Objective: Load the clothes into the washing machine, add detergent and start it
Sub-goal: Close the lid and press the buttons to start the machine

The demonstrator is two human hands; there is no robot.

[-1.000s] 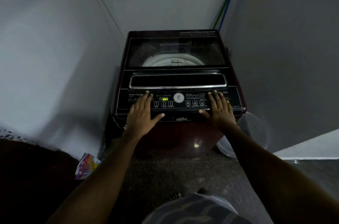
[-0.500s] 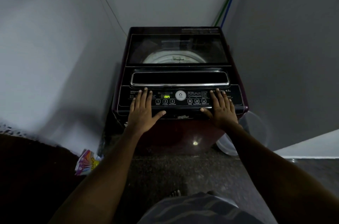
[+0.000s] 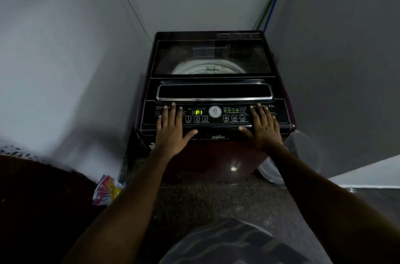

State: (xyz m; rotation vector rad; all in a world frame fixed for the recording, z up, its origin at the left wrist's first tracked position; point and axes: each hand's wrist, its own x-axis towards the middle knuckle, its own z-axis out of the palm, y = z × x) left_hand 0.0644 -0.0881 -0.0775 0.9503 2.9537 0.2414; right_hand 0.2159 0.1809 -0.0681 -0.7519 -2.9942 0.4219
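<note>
Detergent packet point(image 3: 107, 190): bright pouch on the floor by the left wall, near the machine's front left corner.
Left hand point(image 3: 172, 131): palm down on the left end of the control panel point(image 3: 216, 124). Fingers straight, slightly spread. Thumb out along the front edge. Holds nothing.
Washing machine point(image 3: 213, 88): dark top-loader set in the corner between the walls. Glass lid down, pale drum rim visible through it. Cannot tell what is in the drum.
Display point(image 3: 198, 112): green "P1", between the two hands, just above the numbered buttons point(image 3: 196, 118).
Right hand point(image 3: 263, 127): flat on the right end of the panel. Fingers straight and a little apart, thumb pointing inward. Holds nothing.
Hoses point(image 3: 273, 4): one blue, one green, running up the wall from the back right corner.
Plastic tub point(image 3: 305, 155): translucent, on the floor just beside the machine's right side.
</note>
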